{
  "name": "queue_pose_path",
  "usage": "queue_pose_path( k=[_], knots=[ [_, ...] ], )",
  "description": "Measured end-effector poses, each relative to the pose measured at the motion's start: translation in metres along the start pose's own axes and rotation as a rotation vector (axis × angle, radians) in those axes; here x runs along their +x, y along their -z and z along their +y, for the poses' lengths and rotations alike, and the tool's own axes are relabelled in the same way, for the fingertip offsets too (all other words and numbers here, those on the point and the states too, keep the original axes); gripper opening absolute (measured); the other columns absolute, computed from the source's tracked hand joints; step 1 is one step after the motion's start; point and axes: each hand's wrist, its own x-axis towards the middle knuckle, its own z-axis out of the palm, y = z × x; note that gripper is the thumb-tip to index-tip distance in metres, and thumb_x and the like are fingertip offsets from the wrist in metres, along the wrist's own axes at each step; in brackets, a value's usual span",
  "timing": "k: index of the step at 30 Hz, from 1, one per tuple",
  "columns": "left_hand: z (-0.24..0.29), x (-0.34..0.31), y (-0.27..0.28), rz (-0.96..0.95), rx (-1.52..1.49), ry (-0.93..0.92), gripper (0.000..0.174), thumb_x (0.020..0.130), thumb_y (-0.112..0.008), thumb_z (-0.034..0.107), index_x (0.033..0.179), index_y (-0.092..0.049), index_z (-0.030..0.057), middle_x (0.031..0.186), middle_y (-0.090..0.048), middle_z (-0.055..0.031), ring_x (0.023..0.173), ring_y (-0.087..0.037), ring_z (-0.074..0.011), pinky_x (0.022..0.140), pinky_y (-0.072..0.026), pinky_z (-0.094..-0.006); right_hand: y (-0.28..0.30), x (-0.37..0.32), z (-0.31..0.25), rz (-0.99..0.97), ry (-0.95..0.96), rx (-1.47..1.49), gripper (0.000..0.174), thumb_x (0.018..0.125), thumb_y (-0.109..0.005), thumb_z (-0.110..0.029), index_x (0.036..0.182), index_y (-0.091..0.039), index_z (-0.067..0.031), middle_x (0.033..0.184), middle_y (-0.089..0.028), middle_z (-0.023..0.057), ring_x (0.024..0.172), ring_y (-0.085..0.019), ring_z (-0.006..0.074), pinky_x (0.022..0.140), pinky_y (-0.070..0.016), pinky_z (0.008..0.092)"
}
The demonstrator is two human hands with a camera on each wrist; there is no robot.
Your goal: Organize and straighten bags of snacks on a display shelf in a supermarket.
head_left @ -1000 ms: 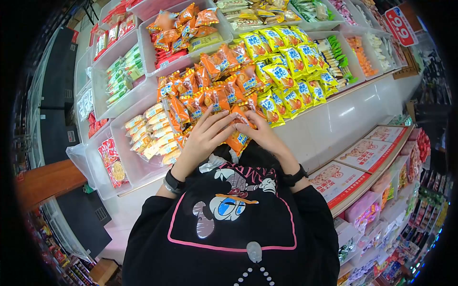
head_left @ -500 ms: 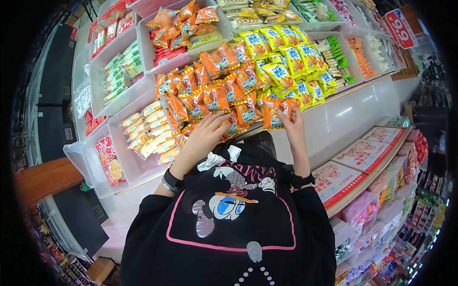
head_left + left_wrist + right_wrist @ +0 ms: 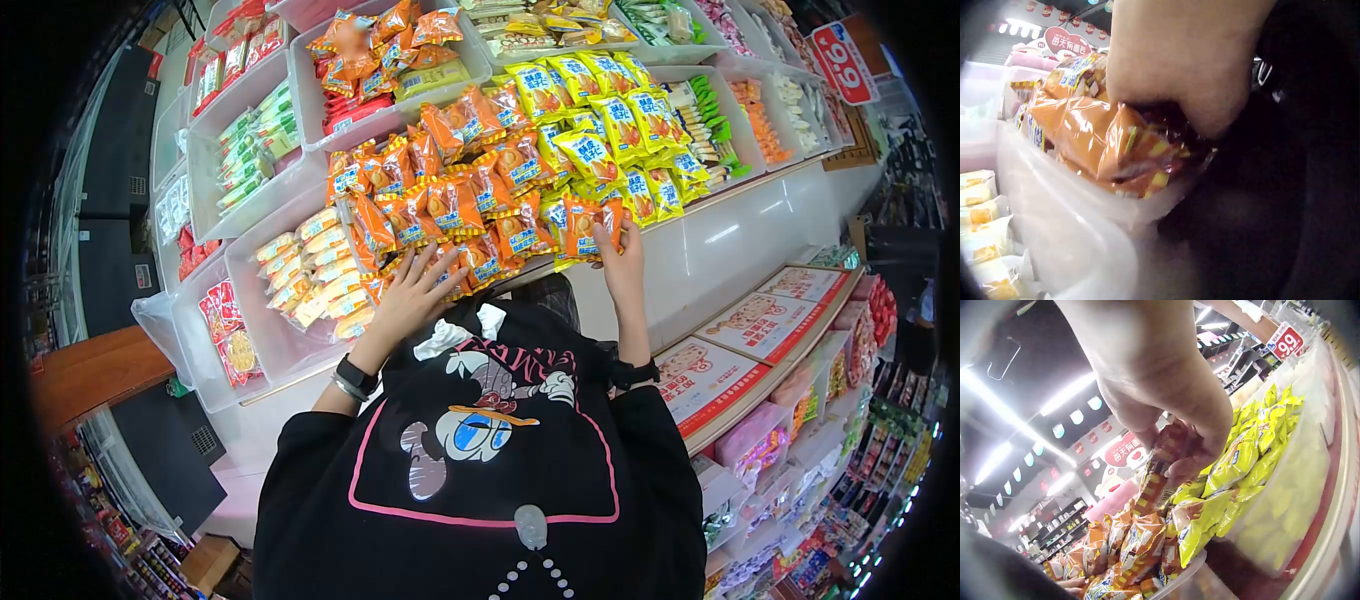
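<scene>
In the head view my right hand (image 3: 622,262) pinches an orange snack packet (image 3: 580,228) by its right end, upright at the front edge where the orange and yellow packets meet. The right wrist view shows that packet (image 3: 1155,478) between thumb and fingers, above the orange pile (image 3: 1138,540) and beside the yellow packets (image 3: 1235,459). My left hand (image 3: 408,295) rests with spread fingers on orange packets (image 3: 455,205) at the near left of their bin. From the left wrist, the hand (image 3: 1179,69) covers part of the orange packets (image 3: 1079,128); its fingertips are hidden.
Left of the orange pile stands a clear bin (image 3: 250,310) of cream-wrapped snacks (image 3: 325,275). More bins of sweets lie behind, with a red 9.9 price sign (image 3: 840,62) at far right. A printed board (image 3: 735,345) tops a lower shelf at the right.
My right hand has carried an orange packet from beside the left hand rightward to the yellow packets. The left hand has shifted slightly left and toward me over the orange pile.
</scene>
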Motion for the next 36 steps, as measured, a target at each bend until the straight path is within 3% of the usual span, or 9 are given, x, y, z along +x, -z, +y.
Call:
queue_pose_path(
  k=[8,13,19,27,29,31,34,36],
  knots=[
    [-0.005,0.0,-0.01,0.052,0.049,0.015,0.063,0.08,-0.064,0.031,0.137,-0.039,0.027,0.146,-0.033,-0.0035,0.135,-0.029,-0.0298,0.111,-0.0223,-0.0492,0.008,0.005,-0.005,0.053,0.021,-0.071,0.05,0.086,-0.066,-0.026,0.12,-0.047,0.005,0.107,-0.061,0.015,0.096,-0.058,0.0168,0.082,-0.0466,0.03],
    [-0.006,-0.001,-0.009,0.041,0.051,0.026,0.059,0.083,-0.06,0.031,0.138,-0.039,0.0265,0.146,-0.032,-0.0046,0.136,-0.027,-0.0293,0.111,-0.0228,-0.0487,0.005,0.005,-0.004,0.022,0.074,-0.093,0.045,0.087,-0.065,-0.023,0.117,-0.048,0.0051,0.104,-0.062,0.0132,0.093,-0.058,0.0151,0.08,-0.0465,0.0288],
    [-0.006,0.0,0.007,-0.018,-0.111,0.031,0.074,0.074,-0.067,0.04,0.14,-0.037,0.0258,0.148,-0.028,-0.0052,0.137,-0.025,-0.03,0.112,-0.0225,-0.0471,0.001,0.003,-0.011,-0.034,0.064,-0.032,0.037,0.087,-0.064,-0.021,0.111,-0.05,0.0031,0.099,-0.062,0.0106,0.089,-0.057,0.0125,0.077,-0.0454,0.0268],
    [-0.008,-0.002,-0.007,0.063,0.023,0.013,0.072,0.074,-0.066,0.039,0.139,-0.037,0.0278,0.148,-0.029,-0.0045,0.136,-0.027,-0.0282,0.112,-0.0236,-0.0456,-0.011,0.014,-0.028,-0.041,0.138,-0.12,0.039,0.087,-0.065,-0.022,0.112,-0.05,0.0031,0.098,-0.062,0.0108,0.089,-0.057,0.014,0.078,-0.0455,0.027],
    [-0.008,-0.002,-0.009,0.079,0.027,0.02,0.073,0.073,-0.067,0.037,0.139,-0.037,0.0283,0.147,-0.03,-0.004,0.136,-0.028,-0.0276,0.112,-0.024,-0.0454,-0.022,0.025,-0.033,-0.101,0.297,-0.236,0.042,0.085,-0.067,-0.023,0.113,-0.049,0.004,0.102,-0.062,0.0129,0.092,-0.058,0.016,0.08,-0.0457,0.0289],
    [-0.009,-0.003,-0.008,0.08,0.0,0.019,0.073,0.073,-0.067,0.036,0.139,-0.036,0.0285,0.147,-0.03,-0.0039,0.136,-0.028,-0.0278,0.111,-0.0245,-0.0453,-0.037,0.028,-0.048,-0.117,0.245,-0.205,0.047,0.084,-0.068,-0.026,0.114,-0.049,0.0047,0.107,-0.061,0.0167,0.097,-0.058,0.0205,0.084,-0.045,0.033],
    [-0.01,-0.004,-0.011,0.097,0.02,0.011,0.072,0.074,-0.066,0.036,0.139,-0.036,0.0287,0.147,-0.03,-0.0039,0.136,-0.028,-0.0278,0.111,-0.0248,-0.045,-0.055,0.046,-0.054,-0.071,0.342,-0.385,0.052,0.084,-0.067,-0.032,0.116,-0.049,0.0051,0.11,-0.059,0.0204,0.102,-0.057,0.0273,0.089,-0.0426,0.0359],
    [-0.01,-0.004,-0.01,0.112,0.021,0.012,0.069,0.076,-0.065,0.037,0.138,-0.037,0.0285,0.146,-0.033,-0.0036,0.134,-0.031,-0.0274,0.111,-0.0255,-0.0454,-0.063,0.057,-0.065,-0.089,0.348,-0.349,0.051,0.084,-0.066,-0.032,0.116,-0.049,0.0051,0.11,-0.059,0.0202,0.102,-0.057,0.0274,0.089,-0.0425,0.0359]
  ],
)
